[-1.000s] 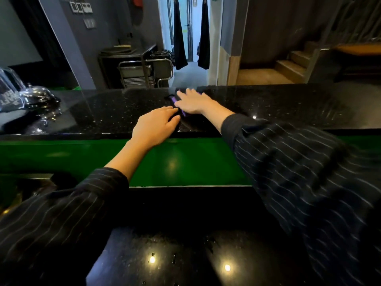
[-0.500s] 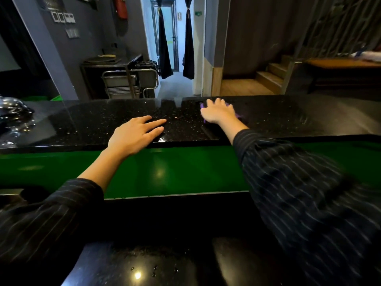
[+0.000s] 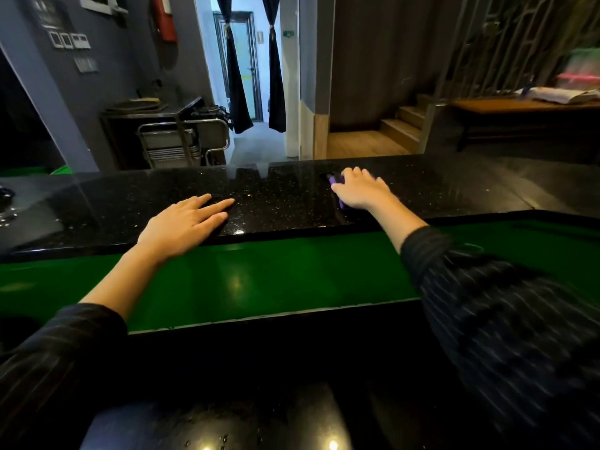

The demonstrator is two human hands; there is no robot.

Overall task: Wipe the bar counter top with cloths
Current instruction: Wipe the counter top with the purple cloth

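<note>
The bar counter top (image 3: 285,196) is black speckled stone running left to right across the view. My right hand (image 3: 362,191) lies flat on it near the far edge, pressing down a purple cloth (image 3: 336,180); only a small edge of the cloth shows past my fingers. My left hand (image 3: 181,224) rests palm down on the near edge of the counter, fingers together and pointing right, with nothing under it or in it.
A green panel (image 3: 259,280) drops below the counter to a lower black wet worktop (image 3: 227,423). Shiny metal ware (image 3: 5,203) sits at the counter's far left. Beyond are a steel trolley (image 3: 181,141), a doorway and wooden steps (image 3: 399,125).
My right hand has slid the purple cloth to the right along the far side of the counter. My left hand has stayed flat at the near edge, and the two hands are now well apart.
</note>
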